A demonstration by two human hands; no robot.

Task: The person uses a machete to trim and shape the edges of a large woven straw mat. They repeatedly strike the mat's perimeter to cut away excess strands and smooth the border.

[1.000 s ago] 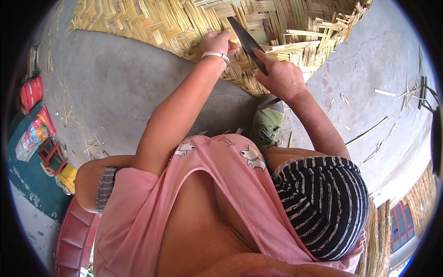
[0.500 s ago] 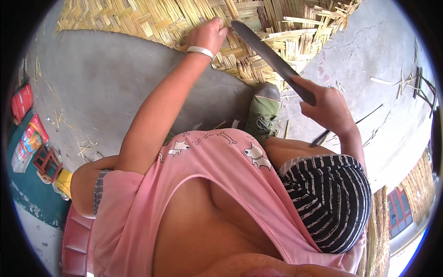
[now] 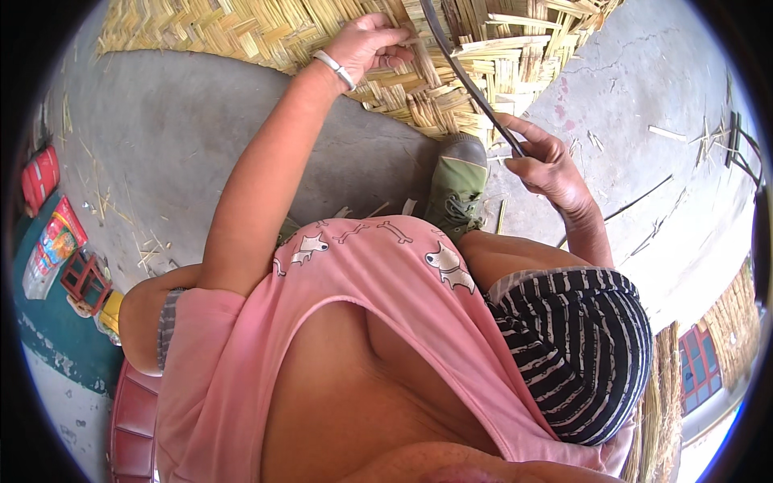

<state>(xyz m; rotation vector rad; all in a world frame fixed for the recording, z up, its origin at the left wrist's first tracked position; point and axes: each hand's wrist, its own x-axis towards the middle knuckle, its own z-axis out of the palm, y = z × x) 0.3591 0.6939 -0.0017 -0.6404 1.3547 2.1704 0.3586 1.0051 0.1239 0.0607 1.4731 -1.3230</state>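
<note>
My left hand [image 3: 369, 50], with a pale band at its wrist, is at the edge of a woven mat [image 3: 241, 36] of pale yellow split reed or straw. Its fingers are curled, thumb and a fingertip closed at a loose flat strip [image 3: 427, 60] of the weave. My right hand [image 3: 551, 169] grips the near end of a long, dark, narrow blade-like tool [image 3: 467, 80], turned nearly edge-on. From there the tool runs up and left over the mat, its far tip beyond the top of the picture. Cut strip ends stick out along the mat's right side.
My green shoe [image 3: 457, 181] touches or nearly touches the mat's near edge. Straw scraps [image 3: 708, 141] and a thin dark rod [image 3: 640, 200] lie on the grey concrete floor [image 3: 185, 121]. Red and colourful packages [image 3: 56, 233] stand at far left, beside a dark red seat [image 3: 133, 427].
The tool has turned from flat to edge-on and moved up, its tip leaving the picture. My right hand has shifted left and rolled over. My left hand's fingers have loosened from a tight fist.
</note>
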